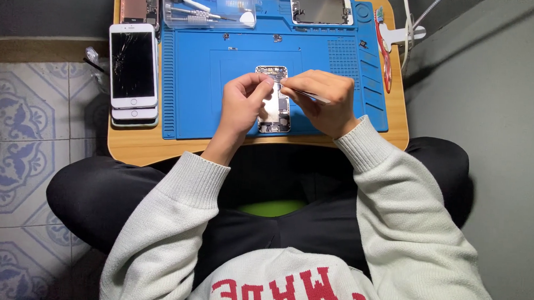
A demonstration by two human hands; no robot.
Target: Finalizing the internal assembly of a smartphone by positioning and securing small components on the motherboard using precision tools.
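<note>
The opened phone [274, 102] lies flat in the middle of the blue mat [197, 93] on the tabletop [135, 147], steadied by the pinched fingers of the left hand [243, 104] so that the right hand [322, 101], closed on thin tweezers [308, 96], can work precisely inside it.

- Left hand [243, 102] stretched forward from a pale knitted sleeve, fingers curled, thumb and forefinger pinched together at the tips
- Right hand [321, 101] just beside it, knuckles up, fingers folded in a tight pinch; fingertips of both nearly meeting
- Forearms angled inward, wrists bent
</note>
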